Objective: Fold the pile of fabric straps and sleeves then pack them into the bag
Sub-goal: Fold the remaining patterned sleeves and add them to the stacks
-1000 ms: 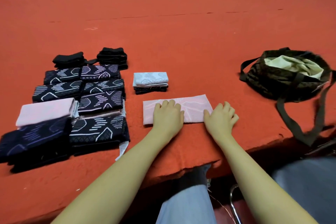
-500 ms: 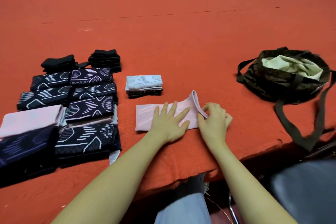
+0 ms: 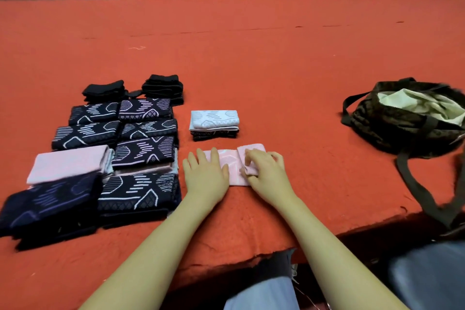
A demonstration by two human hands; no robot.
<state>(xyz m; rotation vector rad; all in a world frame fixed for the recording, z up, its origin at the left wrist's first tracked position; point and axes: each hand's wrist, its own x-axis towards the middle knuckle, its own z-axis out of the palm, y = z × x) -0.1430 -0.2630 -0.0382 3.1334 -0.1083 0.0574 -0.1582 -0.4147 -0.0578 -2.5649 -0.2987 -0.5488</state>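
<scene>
Since a moment ago the right hand (image 3: 264, 171) has carried the pink sleeve (image 3: 232, 168) end it pinches over toward the flat, pressing left hand (image 3: 205, 173); edges should meet squarely before pressing.

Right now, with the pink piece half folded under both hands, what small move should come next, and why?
Probably lay the folded end down flat and press it. The right hand pinches the right end of the pink sleeve and has it turned over toward the middle, not yet flat, while the left hand lies flat on the left part, holding it to the red table.
</scene>
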